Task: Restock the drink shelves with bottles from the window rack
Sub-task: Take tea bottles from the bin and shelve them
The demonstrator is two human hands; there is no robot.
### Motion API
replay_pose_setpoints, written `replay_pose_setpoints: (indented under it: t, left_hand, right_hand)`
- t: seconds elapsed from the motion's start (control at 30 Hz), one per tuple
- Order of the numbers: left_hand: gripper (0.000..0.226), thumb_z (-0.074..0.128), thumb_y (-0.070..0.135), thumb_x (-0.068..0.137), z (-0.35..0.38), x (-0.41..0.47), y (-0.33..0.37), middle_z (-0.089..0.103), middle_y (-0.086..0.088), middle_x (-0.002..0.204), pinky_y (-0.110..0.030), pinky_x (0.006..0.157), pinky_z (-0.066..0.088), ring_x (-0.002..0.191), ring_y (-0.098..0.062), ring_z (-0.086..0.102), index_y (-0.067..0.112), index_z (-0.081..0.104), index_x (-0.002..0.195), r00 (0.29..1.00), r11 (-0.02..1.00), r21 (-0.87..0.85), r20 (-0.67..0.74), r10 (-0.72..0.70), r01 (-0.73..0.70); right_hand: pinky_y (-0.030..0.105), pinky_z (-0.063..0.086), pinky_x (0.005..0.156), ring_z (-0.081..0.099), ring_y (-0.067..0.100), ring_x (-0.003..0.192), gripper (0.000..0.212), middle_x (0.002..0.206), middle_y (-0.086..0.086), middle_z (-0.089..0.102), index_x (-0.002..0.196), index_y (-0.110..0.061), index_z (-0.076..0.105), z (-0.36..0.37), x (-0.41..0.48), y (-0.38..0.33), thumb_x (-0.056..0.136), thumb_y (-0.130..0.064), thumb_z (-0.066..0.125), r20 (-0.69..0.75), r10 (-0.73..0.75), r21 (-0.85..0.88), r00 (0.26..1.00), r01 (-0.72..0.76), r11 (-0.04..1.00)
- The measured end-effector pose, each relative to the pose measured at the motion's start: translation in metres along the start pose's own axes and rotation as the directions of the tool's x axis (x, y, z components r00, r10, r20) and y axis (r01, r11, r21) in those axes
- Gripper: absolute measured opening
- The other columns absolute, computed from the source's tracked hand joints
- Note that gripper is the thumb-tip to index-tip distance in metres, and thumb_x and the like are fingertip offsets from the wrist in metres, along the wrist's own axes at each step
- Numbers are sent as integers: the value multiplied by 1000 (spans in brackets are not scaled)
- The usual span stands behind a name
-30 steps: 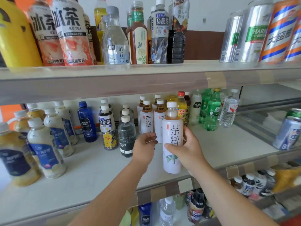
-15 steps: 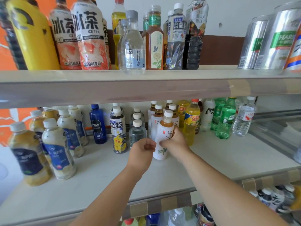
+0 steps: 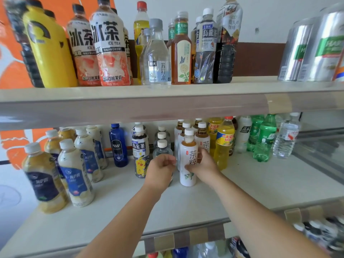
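Observation:
A white-labelled tea bottle [image 3: 188, 161] with a white cap stands upright on the middle shelf [image 3: 242, 189], in front of a row of matching tea bottles [image 3: 202, 138]. My right hand [image 3: 202, 167] grips its right side around the label. My left hand [image 3: 162, 169] hovers just left of it with fingers curled, holding nothing; it partly hides a small clear bottle [image 3: 162, 148].
The Pikachu tea bottle [image 3: 140, 151] and blue soda bottle [image 3: 118, 145] stand to the left, and yellow soda bottles [image 3: 224, 144] and green bottles [image 3: 264, 138] to the right. Large milky bottles [image 3: 74, 172] crowd the left end. The upper shelf [image 3: 167, 101] overhangs close above.
My right hand has carried the tea bottle from the shelf's front edge back to the row and set it upright. My left hand followed beside it.

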State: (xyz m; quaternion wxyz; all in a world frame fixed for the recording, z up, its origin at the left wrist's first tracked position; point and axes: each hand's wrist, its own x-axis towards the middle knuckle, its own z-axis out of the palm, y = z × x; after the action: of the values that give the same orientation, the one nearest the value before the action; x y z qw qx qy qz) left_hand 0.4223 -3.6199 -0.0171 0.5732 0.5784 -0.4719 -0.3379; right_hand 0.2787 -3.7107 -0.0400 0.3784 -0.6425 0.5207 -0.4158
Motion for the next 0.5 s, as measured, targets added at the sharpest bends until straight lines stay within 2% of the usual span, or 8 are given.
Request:
replay_pose_setpoints:
  t: [0.07, 0.2, 0.3, 0.37, 0.43, 0.5]
  left_hand:
    - [32, 49, -10, 89, -3, -3, 4, 67, 1, 77, -19, 59, 45, 68, -14, 55, 17, 65, 86, 1000, 1000, -21, -26, -5, 5]
    - [29, 50, -8, 91, -3, -17, 15, 66, 1, 76, -21, 63, 44, 70, -15, 55, 16, 65, 86, 999, 999, -45, -42, 23, -25]
    - [27, 50, -9, 92, 2, -38, 25, 68, -2, 85, -16, 59, 47, 73, -14, 59, 14, 65, 90, 999, 996, -75, -12, 44, -45]
    - [28, 48, -11, 91, 5, -56, 30, 71, -5, 95, -13, 63, 49, 83, -15, 64, 9, 65, 99, 997, 992, -106, 38, 73, -69]
    - [31, 49, -11, 89, 7, -76, 32, 71, -6, 105, -13, 62, 47, 90, -15, 66, 8, 65, 108, 993, 990, -121, 80, 88, -78]
    - [33, 51, -10, 89, 11, -98, 29, 71, -1, 104, -12, 62, 47, 87, -10, 67, 10, 65, 112, 989, 988, -136, 114, 91, -75]
  right_hand:
    - [41, 50, 102, 60, 17, 119, 79, 128, -5, 64, 135, -23, 49, -2, -7, 1, 68, -18, 90, 4, 5, 28, 1000, -5, 1000]
    - [24, 47, 84, 62, 11, 106, 57, 116, -5, 64, 123, -20, 57, -8, -35, -4, 74, -17, 86, -85, -45, 140, 995, 57, 988]
    - [25, 51, 82, 65, 7, 98, 38, 110, -5, 69, 110, -25, 61, -17, -68, -16, 79, -17, 82, -107, -84, 228, 991, 107, 968]
    - [25, 55, 81, 68, 10, 94, 30, 105, -2, 71, 107, -22, 64, -25, -95, -25, 82, -13, 78, -100, -113, 297, 989, 138, 945]
    - [21, 55, 73, 68, 8, 87, 26, 100, 0, 70, 109, -15, 64, -37, -125, -34, 86, -9, 74, -89, -135, 352, 987, 158, 923]
    - [21, 55, 66, 67, 4, 79, 22, 92, -3, 70, 106, -16, 63, -48, -154, -35, 88, -9, 72, -82, -134, 368, 988, 155, 917]
